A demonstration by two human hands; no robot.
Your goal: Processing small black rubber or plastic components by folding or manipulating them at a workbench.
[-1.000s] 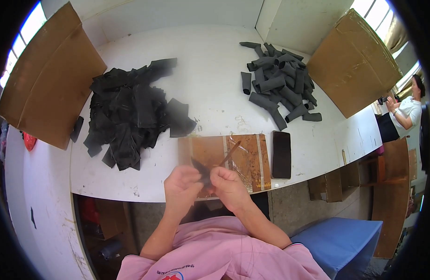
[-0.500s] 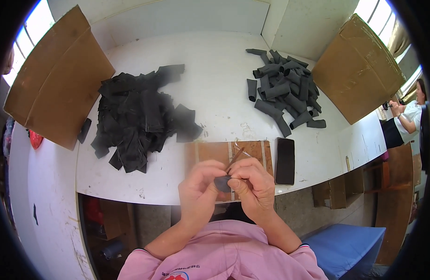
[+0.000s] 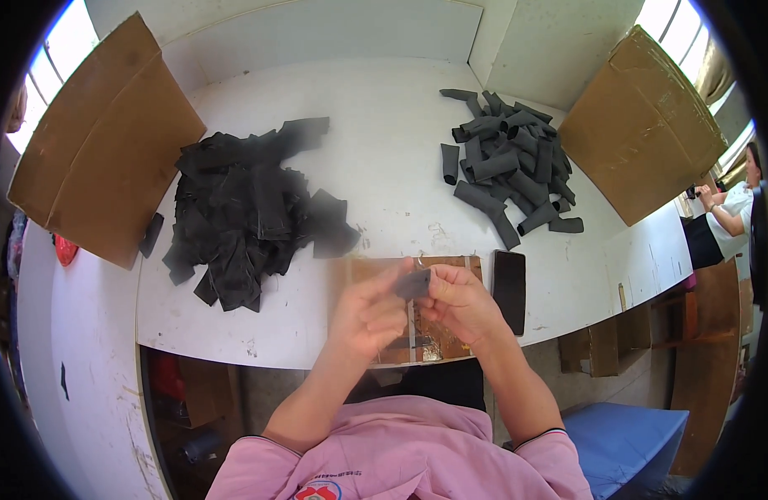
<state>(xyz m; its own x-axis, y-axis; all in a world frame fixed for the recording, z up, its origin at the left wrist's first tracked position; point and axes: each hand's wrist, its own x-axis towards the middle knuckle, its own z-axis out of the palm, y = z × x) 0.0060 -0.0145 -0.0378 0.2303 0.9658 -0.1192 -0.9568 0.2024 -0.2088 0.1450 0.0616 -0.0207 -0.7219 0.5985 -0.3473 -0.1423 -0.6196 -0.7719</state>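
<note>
Over the front edge of the table, my two hands meet around a small dark fabric tube [image 3: 412, 284]. My right hand [image 3: 465, 305] pinches its right end between thumb and fingers. At its other end my left hand [image 3: 371, 315] grips with curled fingers, slightly blurred. Beneath them lies a brown board [image 3: 451, 337] with pale strips and clear tape. To the left is a heap of flat black fabric pieces [image 3: 271, 200]. A pile of rolled dark fabric tubes [image 3: 517, 167] sits at the back right.
Cardboard sheets stand upright at the left [image 3: 109, 142] and right [image 3: 642, 125]. A black phone [image 3: 509, 292] lies beside the board. Another person [image 3: 730, 208] is at the far right. A blue box-like thing [image 3: 625, 446] is below the table's right side.
Both hands have moved up over the board, and the fabric piece now sits higher and turned. The thin brown tool seen at my fingers earlier is no longer clearly visible.
</note>
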